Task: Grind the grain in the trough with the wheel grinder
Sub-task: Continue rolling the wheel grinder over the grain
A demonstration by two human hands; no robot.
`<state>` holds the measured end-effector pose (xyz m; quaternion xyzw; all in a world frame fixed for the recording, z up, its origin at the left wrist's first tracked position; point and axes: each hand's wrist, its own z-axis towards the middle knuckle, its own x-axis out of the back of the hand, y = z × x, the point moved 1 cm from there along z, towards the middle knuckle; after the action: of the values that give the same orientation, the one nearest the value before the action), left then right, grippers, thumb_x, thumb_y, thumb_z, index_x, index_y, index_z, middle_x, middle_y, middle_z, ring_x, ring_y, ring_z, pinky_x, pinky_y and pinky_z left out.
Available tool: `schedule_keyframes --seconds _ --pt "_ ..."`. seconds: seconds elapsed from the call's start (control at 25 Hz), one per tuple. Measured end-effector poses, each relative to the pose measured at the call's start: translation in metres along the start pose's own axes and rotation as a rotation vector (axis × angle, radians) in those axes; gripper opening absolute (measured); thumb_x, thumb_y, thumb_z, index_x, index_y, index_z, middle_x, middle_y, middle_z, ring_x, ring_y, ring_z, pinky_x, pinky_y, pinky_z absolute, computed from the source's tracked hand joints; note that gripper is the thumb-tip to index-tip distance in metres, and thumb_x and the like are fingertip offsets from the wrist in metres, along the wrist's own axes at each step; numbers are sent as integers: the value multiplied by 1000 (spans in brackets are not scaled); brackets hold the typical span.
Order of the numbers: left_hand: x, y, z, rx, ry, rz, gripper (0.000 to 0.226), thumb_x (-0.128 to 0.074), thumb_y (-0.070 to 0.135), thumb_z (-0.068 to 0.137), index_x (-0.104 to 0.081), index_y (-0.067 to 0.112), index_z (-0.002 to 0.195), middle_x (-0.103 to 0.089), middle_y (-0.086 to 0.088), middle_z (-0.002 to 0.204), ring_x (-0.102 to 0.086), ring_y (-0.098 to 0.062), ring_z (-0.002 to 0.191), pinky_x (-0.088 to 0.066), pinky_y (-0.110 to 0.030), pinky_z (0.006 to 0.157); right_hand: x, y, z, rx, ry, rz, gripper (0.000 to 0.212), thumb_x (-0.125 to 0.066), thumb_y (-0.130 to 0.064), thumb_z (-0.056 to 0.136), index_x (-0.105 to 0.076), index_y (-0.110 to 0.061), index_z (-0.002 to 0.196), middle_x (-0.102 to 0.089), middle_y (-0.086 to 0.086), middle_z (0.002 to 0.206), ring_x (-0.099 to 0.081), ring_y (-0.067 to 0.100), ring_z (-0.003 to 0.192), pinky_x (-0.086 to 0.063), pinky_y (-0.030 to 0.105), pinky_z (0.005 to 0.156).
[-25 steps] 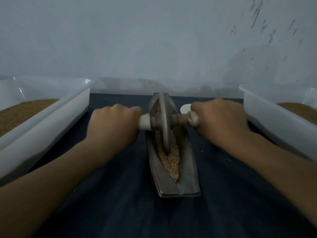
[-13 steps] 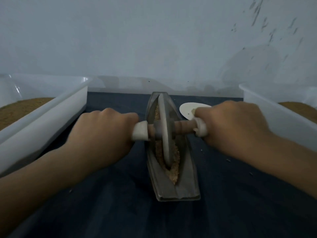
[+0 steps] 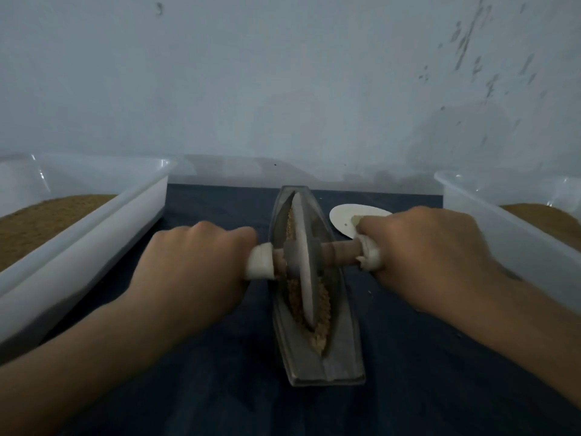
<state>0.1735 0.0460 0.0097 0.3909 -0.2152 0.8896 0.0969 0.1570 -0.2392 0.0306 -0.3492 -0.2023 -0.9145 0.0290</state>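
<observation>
Grain lies in trough, centre frame, wheel grinder upright in it. My left hand and right hand both wrap fingers round axle ends. I want even downward pressure both sides, wheel vertical, full-length rolls, so nothing spills out.

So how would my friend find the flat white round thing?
Start at the grey boat-shaped trough on the dark cloth. Just right of its far end, behind the right hand, lies the white disc. Unlike the tubs, it is flat and round.
</observation>
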Motion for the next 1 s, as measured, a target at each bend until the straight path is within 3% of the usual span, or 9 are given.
schedule_keyframes --seconds 0.08,0.2,0.32,0.44,0.52,0.64,0.76,0.88,1.0 --pt "-8 3 14 79 -61 49 43 -70 41 68 -28 35 71 -21 12 54 -16 -12 43 -9 -19 46 -17 -7 17 -47 -119 -44 25 -67 -35 68 -44 -26 65 -30 -10 50 -31 18 42 -16 20 47" --pt "-22 8 60 208 -113 63 13 -59 35 89 -50 26 86 -47 4 70 -48 -22 59 -31 -31 52 -38 -10 57 -219 -316 24 19 -63 -37 90 -51 -27 80 -61 -1 77 -51 24 66 -34 28 54" --pt "-21 4 64 182 -132 44 14 -59 32 89 -47 25 85 -44 5 69 -52 -22 61 -36 -31 53 -35 -2 52 -189 -375 40 15 -65 -37 88 -57 -26 83 -60 -4 76 -52 20 64 -37 28 54" --pt "-1 3 13 -4 50 53 40 -65 38 69 -26 33 75 -27 12 53 -20 -13 44 -8 -19 47 -9 -4 4 -23 -130 6 24 -63 -43 67 -44 -30 67 -26 -13 50 -25 9 40 -14 17 44" --pt "-2 -3 7 -26 50 38 37 -60 39 65 -24 33 75 -32 10 50 -22 -15 39 -4 -17 50 -5 0 -3 -20 -87 51 24 -57 -45 63 -39 -30 67 -17 -14 50 -21 12 38 -9 15 49" --pt "-17 5 38 103 -51 89 23 -66 30 76 -43 26 76 -48 2 59 -43 -24 45 -22 -24 46 -26 -10 31 -172 -218 -47 19 -67 -34 78 -50 -27 74 -40 -10 57 -39 20 49 -20 21 48" --pt "-27 7 75 253 -175 25 8 -57 29 91 -58 23 95 -60 -5 83 -61 -30 74 -38 -34 59 -43 -13 67 -258 -380 34 5 -64 -29 91 -65 -25 94 -61 1 85 -52 25 72 -35 29 59" --pt "-18 3 44 156 -122 -12 14 -62 31 83 -49 27 80 -38 7 63 -37 -17 50 -28 -27 48 -28 -3 49 -48 -340 23 17 -66 -33 83 -52 -30 73 -53 -6 67 -47 17 56 -34 26 49" --pt "-5 -1 10 -29 23 20 27 -58 39 66 -32 35 70 -17 14 54 -9 -7 42 -6 -15 47 -7 -1 15 26 -102 -35 28 -58 -44 60 -32 -31 60 -19 -14 47 -13 2 40 -11 13 45"
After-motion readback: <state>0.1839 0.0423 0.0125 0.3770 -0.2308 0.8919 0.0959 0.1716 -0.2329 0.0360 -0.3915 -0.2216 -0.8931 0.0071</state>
